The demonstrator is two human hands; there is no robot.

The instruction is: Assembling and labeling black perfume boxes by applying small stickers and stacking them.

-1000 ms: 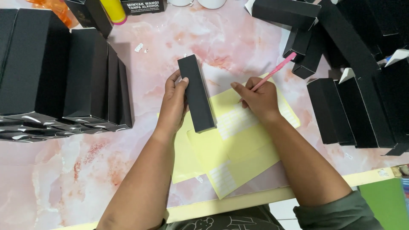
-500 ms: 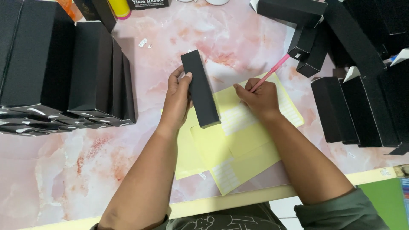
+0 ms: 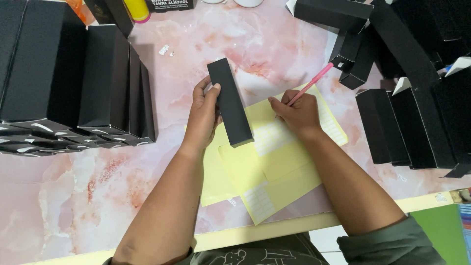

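My left hand (image 3: pixel 203 113) grips a long narrow black box (image 3: pixel 229 102), held slanted above the table. My right hand (image 3: pixel 293 112) holds a pink pen (image 3: pixel 314 81), its tip pressed on yellow sticker sheets (image 3: pixel 274 162) that lie between my arms. White labels show on the sheets under my right hand and near the table's front edge.
The table (image 3: pixel 73 196) is pink marble. Flat black boxes stand packed at the left (image 3: pixel 73 83). More black boxes lie heaped at the right (image 3: pixel 417 98). A yellow bottle (image 3: pixel 137 10) stands at the back. A green surface (image 3: pixel 441 230) shows at bottom right.
My left hand and the black box sit slightly lower and more tilted. My right hand stays on the yellow sheets with the pen.
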